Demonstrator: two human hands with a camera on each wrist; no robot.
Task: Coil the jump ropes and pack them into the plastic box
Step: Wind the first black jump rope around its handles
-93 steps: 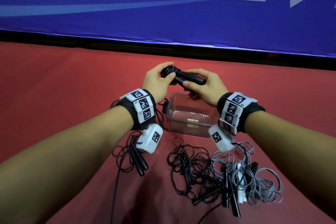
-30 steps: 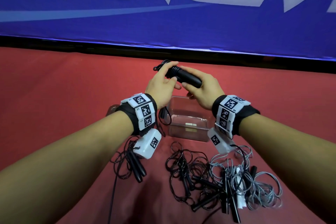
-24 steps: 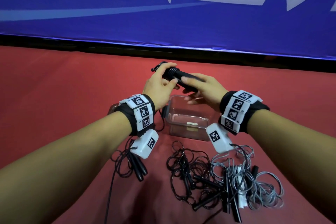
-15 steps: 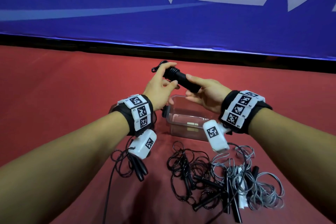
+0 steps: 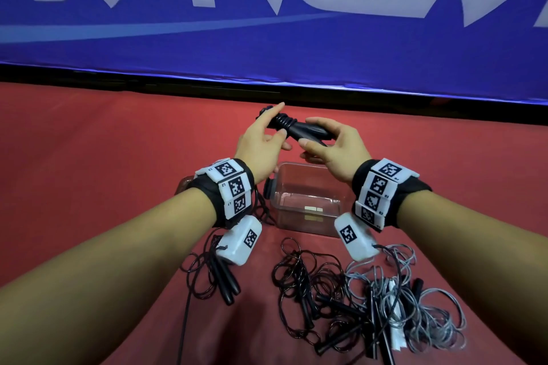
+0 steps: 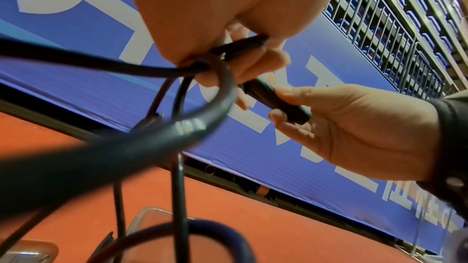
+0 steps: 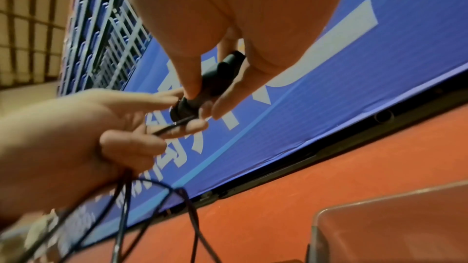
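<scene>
Jump rope handles (image 5: 299,130), black, held in the air above the plastic box (image 5: 308,198), cord already wound in several turns around their left end. Right hand (image 5: 335,148) grasps the handles from the right, thumb on top and fingers curled beneath; right wrist view shows both handle ends side by side inside that grip (image 7: 217,79). Left hand (image 5: 261,142) pinches the cord (image 7: 172,126) at the wound end, index finger extended over the turns; left wrist view shows a loose loop of cord (image 6: 202,119) hanging from this hand.

Plastic box: clear, open, standing on the red floor (image 5: 89,157) directly below the hands; only a small pale label is visible at its bottom.

Near side of the box, on the floor: a black rope bundle (image 5: 219,272) at left, a black tangle (image 5: 308,299) in the middle, a grey tangle (image 5: 415,305) at right, the last two touching and overlapping.

Blue banner (image 5: 267,24) with white characters behind.
</scene>
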